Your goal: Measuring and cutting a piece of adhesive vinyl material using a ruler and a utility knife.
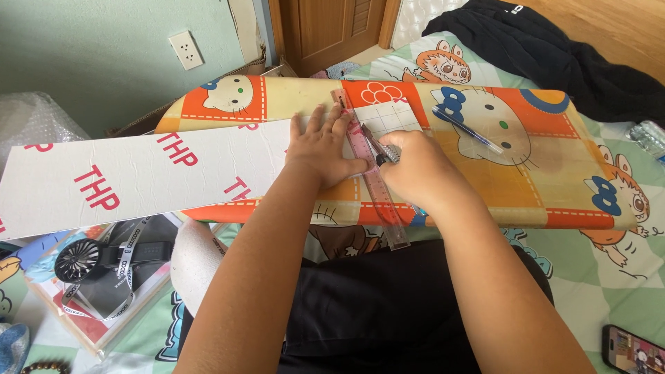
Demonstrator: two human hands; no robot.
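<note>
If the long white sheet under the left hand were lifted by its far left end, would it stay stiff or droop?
The white sheet would probably hold fairly stiff: it juts well past the padded board without sagging. Its dimpled surface suggests foam or card, so likely light for its size. Pushed, it might slide easily; the left hand and ruler are pinning it, beside the right hand.

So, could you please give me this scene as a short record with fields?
Left hand: pressed flat on the transparent pink ruler and the white foam board
Right hand: grips a utility knife against the ruler's edge
Surface: cartoon-cat lap table
Beside: blue pen, grid cutting mat
</note>
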